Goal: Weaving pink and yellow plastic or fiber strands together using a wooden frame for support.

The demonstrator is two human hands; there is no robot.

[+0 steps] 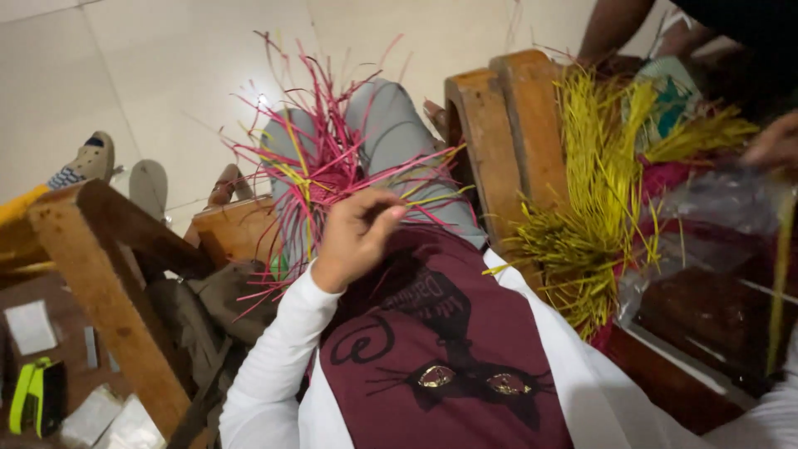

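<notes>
Left hand (356, 237) is closed on pink strips (320, 162) over the lap. Right hand is out of view. Yellow strips (590, 199) lie on a bench (499, 125).

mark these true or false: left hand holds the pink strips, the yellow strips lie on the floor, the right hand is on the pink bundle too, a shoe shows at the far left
1. The left hand holds the pink strips. True; its fingers curl into the bundle over the lap.
2. The yellow strips lie on the floor. False; they rest on the wooden bench at the right.
3. The right hand is on the pink bundle too. False; only its white sleeve shows, low at the right.
4. A shoe shows at the far left. True; it sits on the pale tiled floor.
</notes>
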